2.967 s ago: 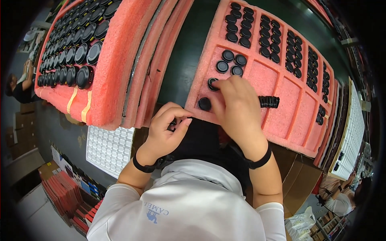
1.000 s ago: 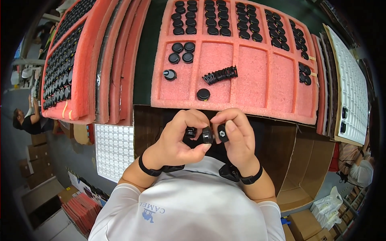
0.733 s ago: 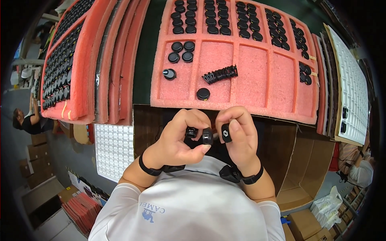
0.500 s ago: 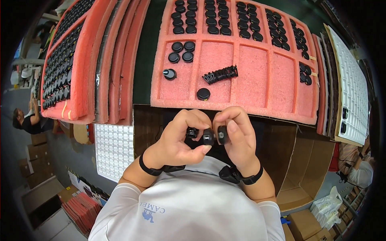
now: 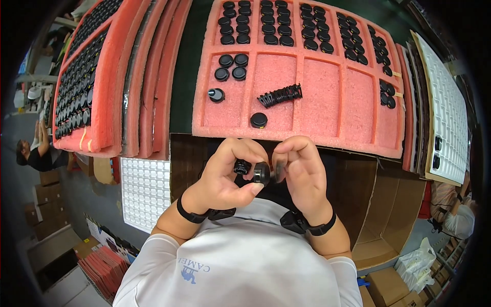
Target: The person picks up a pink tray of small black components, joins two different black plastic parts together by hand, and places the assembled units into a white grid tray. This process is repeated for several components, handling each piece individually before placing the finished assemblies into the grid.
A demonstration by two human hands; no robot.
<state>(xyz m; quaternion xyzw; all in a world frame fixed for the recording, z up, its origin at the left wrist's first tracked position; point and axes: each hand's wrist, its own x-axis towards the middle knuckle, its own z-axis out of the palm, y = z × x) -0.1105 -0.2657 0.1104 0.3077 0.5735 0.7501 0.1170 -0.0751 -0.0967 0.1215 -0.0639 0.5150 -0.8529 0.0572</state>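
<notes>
My left hand [image 5: 227,174] and my right hand [image 5: 302,171] are held close together over my chest, just below the near edge of a pink foam tray [image 5: 327,97]. The left fingers pinch a small round black part [image 5: 261,173], with another small black piece [image 5: 240,166] tucked behind it. My right fingers hold a thin black disc [image 5: 279,169] right against that part. On the tray lie a loose black cap [image 5: 259,120], a row of stacked black discs [image 5: 280,95] and a black knob [image 5: 216,94].
Rows of black caps fill the tray's far pockets [image 5: 286,25]. A stack of pink foam trays [image 5: 102,77] stands at left. White gridded trays lie at lower left [image 5: 144,189] and right [image 5: 447,112]. An open cardboard box [image 5: 378,215] sits below. Other people work at far left [image 5: 33,153] and right [image 5: 458,215].
Three seconds ago my right hand was on the tray among the caps. It has come back to my chest, and both hands now work the small black parts together.
</notes>
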